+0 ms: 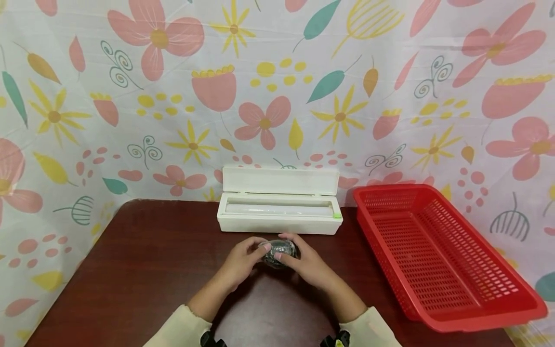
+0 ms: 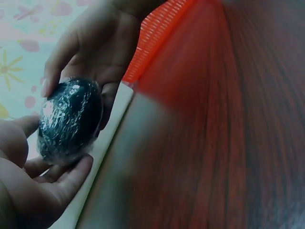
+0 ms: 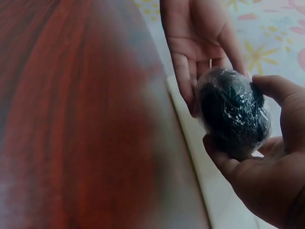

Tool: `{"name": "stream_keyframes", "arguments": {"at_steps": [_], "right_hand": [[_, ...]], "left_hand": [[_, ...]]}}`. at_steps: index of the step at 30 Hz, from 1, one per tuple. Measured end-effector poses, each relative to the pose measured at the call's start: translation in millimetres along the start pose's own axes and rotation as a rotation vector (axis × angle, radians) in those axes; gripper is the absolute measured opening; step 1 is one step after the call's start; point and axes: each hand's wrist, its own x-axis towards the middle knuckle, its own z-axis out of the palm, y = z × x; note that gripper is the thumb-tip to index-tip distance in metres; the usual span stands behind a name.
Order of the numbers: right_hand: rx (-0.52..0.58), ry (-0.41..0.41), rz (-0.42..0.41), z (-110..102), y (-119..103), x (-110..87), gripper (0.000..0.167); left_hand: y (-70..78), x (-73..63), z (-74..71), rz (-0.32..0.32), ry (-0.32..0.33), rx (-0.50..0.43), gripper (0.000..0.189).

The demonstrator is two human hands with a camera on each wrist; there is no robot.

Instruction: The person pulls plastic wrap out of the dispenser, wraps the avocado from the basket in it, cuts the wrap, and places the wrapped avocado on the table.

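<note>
A dark, rounded oval object (image 1: 282,250) wrapped in shiny clear plastic film is held between both hands, in front of a white box. My left hand (image 1: 243,260) grips its left end, the thumb on top. On the right end, my right hand (image 1: 310,262) holds it the same way, its thumb laid across the film. In the left wrist view the wrapped oval (image 2: 71,119) shows crinkled film with fingers round both ends. The right wrist view shows the same wrapped oval (image 3: 233,112) above the table; what lies inside the film I cannot tell.
The white cling film box (image 1: 279,224) stands at the table's back edge, lid raised, a film roll (image 1: 277,209) inside and a green tab at its right. A red perforated basket (image 1: 390,262) sits at the right. Behind the dark wooden table (image 1: 130,270) hangs a flowered cloth (image 1: 269,72).
</note>
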Motion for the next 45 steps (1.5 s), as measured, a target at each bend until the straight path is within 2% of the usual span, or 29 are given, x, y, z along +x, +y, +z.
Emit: {"name": "stream_keyframes", "arguments": {"at_steps": [7, 15, 24, 36, 45], "right_hand": [[0.006, -0.015, -0.025, 3.4, 13.8, -0.3, 0.054], [0.019, -0.002, -0.03, 5.4, 26.2, 0.5, 0.047], [-0.025, -0.009, -0.035, 6.1, 33.9, 0.7, 0.044], [-0.047, -0.033, -0.059, 4.6, 39.1, 6.2, 0.046], [-0.054, -0.043, -0.1, 2.1, 38.5, 4.8, 0.051]], "left_hand": [[-12.0, -1.9, -4.2, -0.007, -0.046, 0.062, 0.043], [-14.6, -2.6, -6.7, 0.054, -0.09, 0.245, 0.045], [-21.6, 1.5, -10.0, 0.092, -0.082, 0.351, 0.045], [-23.0, 4.9, -11.8, 0.087, -0.059, 0.348, 0.039], [-26.0, 7.0, -11.3, 0.041, -0.079, 0.243, 0.04]]}}
